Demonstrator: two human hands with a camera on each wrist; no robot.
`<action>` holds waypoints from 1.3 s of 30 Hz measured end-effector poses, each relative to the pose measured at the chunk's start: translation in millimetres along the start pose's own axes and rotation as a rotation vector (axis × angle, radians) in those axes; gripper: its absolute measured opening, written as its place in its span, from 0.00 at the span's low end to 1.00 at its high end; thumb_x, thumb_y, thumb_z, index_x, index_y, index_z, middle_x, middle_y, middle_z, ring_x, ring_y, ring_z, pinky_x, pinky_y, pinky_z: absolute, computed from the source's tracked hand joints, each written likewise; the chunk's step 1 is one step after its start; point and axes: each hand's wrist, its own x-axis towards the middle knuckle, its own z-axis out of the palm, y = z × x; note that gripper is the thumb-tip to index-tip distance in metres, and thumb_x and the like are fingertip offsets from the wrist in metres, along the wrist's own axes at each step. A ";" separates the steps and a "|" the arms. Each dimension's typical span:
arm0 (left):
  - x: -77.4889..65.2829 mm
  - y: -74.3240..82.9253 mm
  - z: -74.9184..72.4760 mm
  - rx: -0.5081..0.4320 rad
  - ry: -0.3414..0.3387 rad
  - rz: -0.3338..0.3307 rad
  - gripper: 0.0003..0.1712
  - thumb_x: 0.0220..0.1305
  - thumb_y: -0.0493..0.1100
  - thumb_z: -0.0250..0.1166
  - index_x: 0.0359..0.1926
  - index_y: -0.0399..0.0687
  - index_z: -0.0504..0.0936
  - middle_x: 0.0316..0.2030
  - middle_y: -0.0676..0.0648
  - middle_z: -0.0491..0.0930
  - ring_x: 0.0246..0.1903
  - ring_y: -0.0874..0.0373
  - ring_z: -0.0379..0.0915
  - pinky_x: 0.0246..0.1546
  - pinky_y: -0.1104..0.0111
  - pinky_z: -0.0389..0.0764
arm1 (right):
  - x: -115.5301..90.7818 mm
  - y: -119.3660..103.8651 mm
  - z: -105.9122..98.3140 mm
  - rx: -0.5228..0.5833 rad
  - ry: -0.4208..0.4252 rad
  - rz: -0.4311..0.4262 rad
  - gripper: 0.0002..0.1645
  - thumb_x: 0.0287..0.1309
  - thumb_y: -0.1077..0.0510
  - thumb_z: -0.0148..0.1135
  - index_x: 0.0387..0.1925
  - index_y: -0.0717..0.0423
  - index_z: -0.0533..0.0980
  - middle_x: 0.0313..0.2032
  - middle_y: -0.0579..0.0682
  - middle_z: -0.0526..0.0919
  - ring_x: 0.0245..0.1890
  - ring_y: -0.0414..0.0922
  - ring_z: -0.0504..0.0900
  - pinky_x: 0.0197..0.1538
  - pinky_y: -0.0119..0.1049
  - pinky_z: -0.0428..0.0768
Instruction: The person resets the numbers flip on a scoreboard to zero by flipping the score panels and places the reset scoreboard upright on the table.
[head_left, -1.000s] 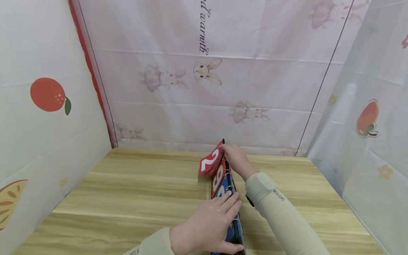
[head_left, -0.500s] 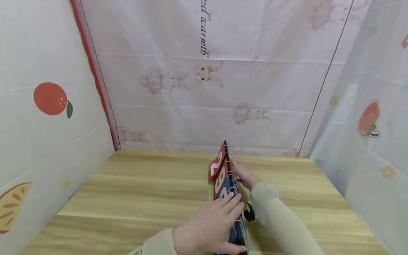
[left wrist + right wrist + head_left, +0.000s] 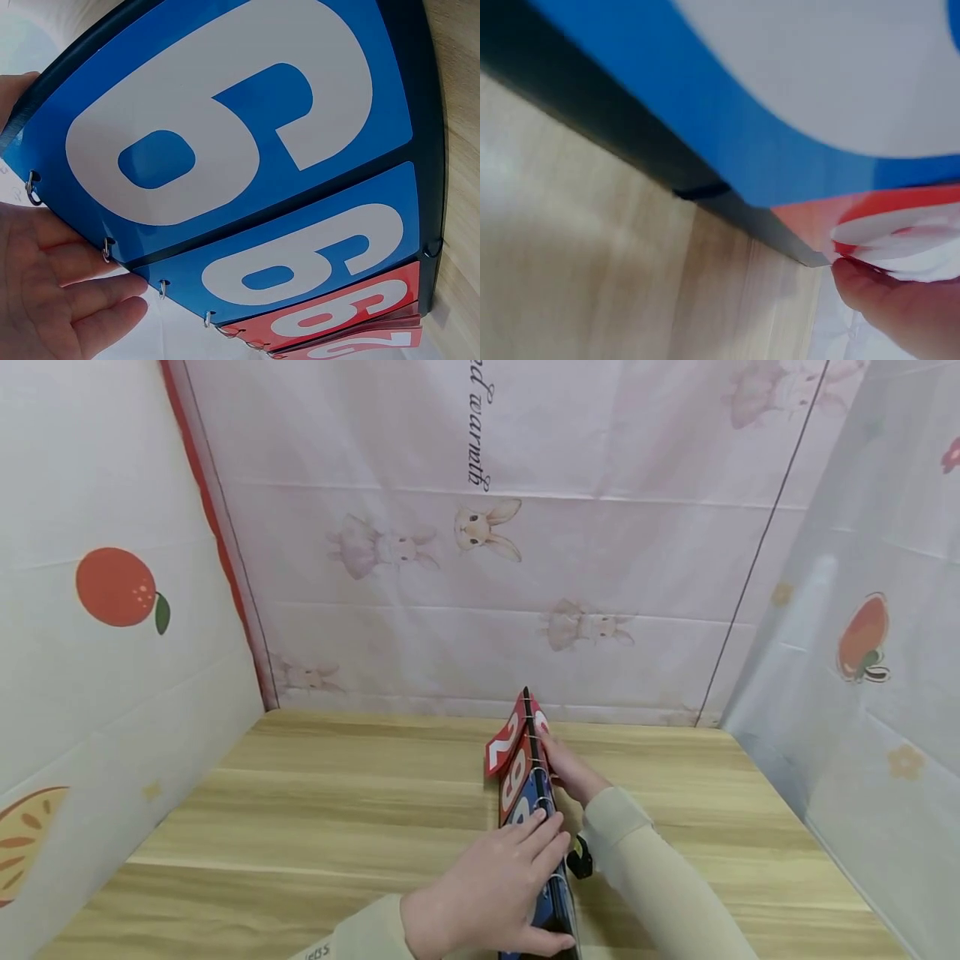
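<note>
A flip scoreboard (image 3: 556, 906) stands tent-like on the table, its ringed number cards hanging on both faces. My left hand (image 3: 487, 881) lies across the top ridge at the near end, fingers fairly straight and thumb apart. In the left wrist view the fingers (image 3: 112, 300) rest by the metal rings, beside a blue card (image 3: 172, 97) with a white 6. On the left face at the far end, a red card (image 3: 504, 745) with a 2 hangs slightly out. My right hand (image 3: 573, 768) pinches a red card (image 3: 810, 221) on the right face; some fingers are hidden.
The wood-grain table (image 3: 322, 827) extends on both sides of the scoreboard. A pink rabbit-print cloth (image 3: 420, 643) hangs behind, with fruit-print cloths at both sides. A black strap (image 3: 580, 857) shows below my right cuff.
My right hand has let go of the red 2 card on the left face, which has dropped back. It has moved over to the right face, where a red card now stands out.
</note>
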 end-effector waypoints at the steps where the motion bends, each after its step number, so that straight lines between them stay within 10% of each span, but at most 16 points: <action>1: -0.1 0.0 -0.1 -0.004 -0.007 -0.001 0.48 0.56 0.75 0.45 0.62 0.40 0.66 0.62 0.39 0.66 0.61 0.47 0.61 0.58 0.60 0.70 | -0.9 -0.3 0.2 0.007 0.023 0.009 0.32 0.70 0.38 0.31 0.53 0.61 0.61 0.33 0.53 0.75 0.30 0.43 0.74 0.36 0.36 0.74; 9: 0.3 -0.2 -0.7 -0.036 -0.041 -0.009 0.48 0.57 0.75 0.44 0.63 0.42 0.66 0.64 0.40 0.65 0.62 0.47 0.59 0.58 0.59 0.70 | -5.3 -12.1 -3.3 0.186 0.241 -0.074 0.39 0.67 0.47 0.48 0.68 0.62 0.45 0.58 0.65 0.66 0.53 0.57 0.71 0.59 0.52 0.71; 20: -1.2 -3.3 0.1 -0.075 -0.042 -0.009 0.48 0.57 0.75 0.45 0.63 0.41 0.65 0.65 0.40 0.63 0.62 0.48 0.58 0.57 0.60 0.70 | -4.3 -49.4 -4.0 0.376 0.370 -0.232 0.31 0.63 0.58 0.55 0.64 0.62 0.57 0.54 0.59 0.68 0.44 0.44 0.76 0.49 0.32 0.79; 32: -0.4 -2.1 1.4 -0.057 -0.048 -0.001 0.48 0.59 0.75 0.42 0.64 0.41 0.64 0.66 0.40 0.61 0.64 0.50 0.56 0.60 0.62 0.67 | -10.3 -64.1 11.5 -0.617 0.270 -0.530 0.39 0.55 0.64 0.62 0.67 0.50 0.60 0.56 0.65 0.70 0.50 0.57 0.74 0.51 0.54 0.77; 39: -1.8 -3.0 0.5 -0.087 -0.078 -0.015 0.49 0.59 0.75 0.41 0.66 0.42 0.60 0.67 0.41 0.58 0.65 0.49 0.53 0.60 0.61 0.66 | -8.0 -66.7 13.4 -0.747 0.290 -0.606 0.47 0.56 0.63 0.62 0.70 0.58 0.46 0.43 0.58 0.82 0.35 0.51 0.80 0.43 0.49 0.81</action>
